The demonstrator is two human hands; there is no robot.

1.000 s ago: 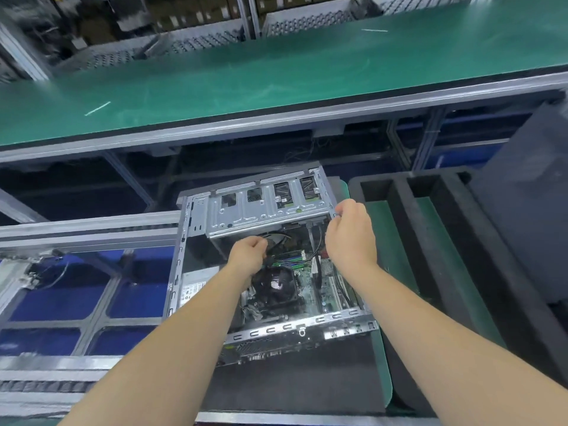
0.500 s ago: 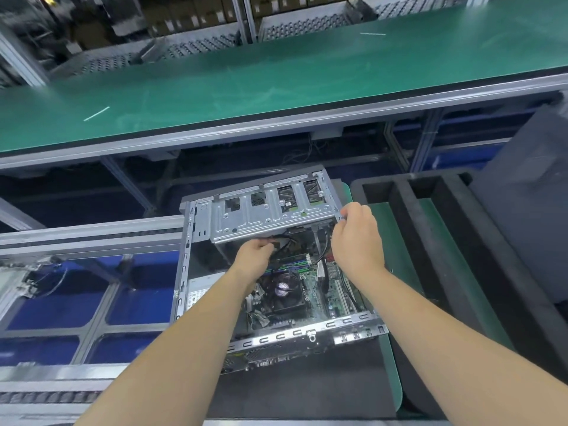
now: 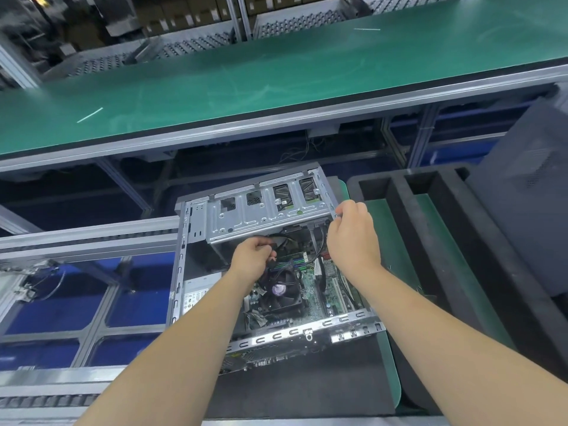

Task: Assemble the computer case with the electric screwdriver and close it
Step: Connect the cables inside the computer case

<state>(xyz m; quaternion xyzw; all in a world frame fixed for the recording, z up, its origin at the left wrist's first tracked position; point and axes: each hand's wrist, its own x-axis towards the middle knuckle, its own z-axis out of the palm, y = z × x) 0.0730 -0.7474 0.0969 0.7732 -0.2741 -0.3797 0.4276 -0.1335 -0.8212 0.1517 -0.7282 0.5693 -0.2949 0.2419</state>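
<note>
The open case [image 3: 270, 272] lies on its side on a dark mat [image 3: 307, 392], near centre, with the board and fan [image 3: 284, 292] exposed and no side panel on it. Over the past second the drive cage [image 3: 264, 215] at the far end of the case has swung lower toward the board, and the left hand [image 3: 253, 259] has slid further in beneath its near edge. That hand now curls round a black cable [image 3: 284, 239] just under the cage, while the right hand [image 3: 352, 238] pinches the cage's right corner, fingers bent on the metal edge. The left hand's exact hold is partly hidden by the hand itself, so whether it grips a plug or only the lead cannot be told. This looks like the step of clearing the wiring while the cage is folded down into place; a lead caught under the cage would stop it seating. The task appears to be early: no screwdriver shows. To the right sit a black foam tray [image 3: 399, 207] and a grey panel [image 3: 528, 186], perhaps the case cover; a green belt [image 3: 276, 66] runs across the far side.
</note>
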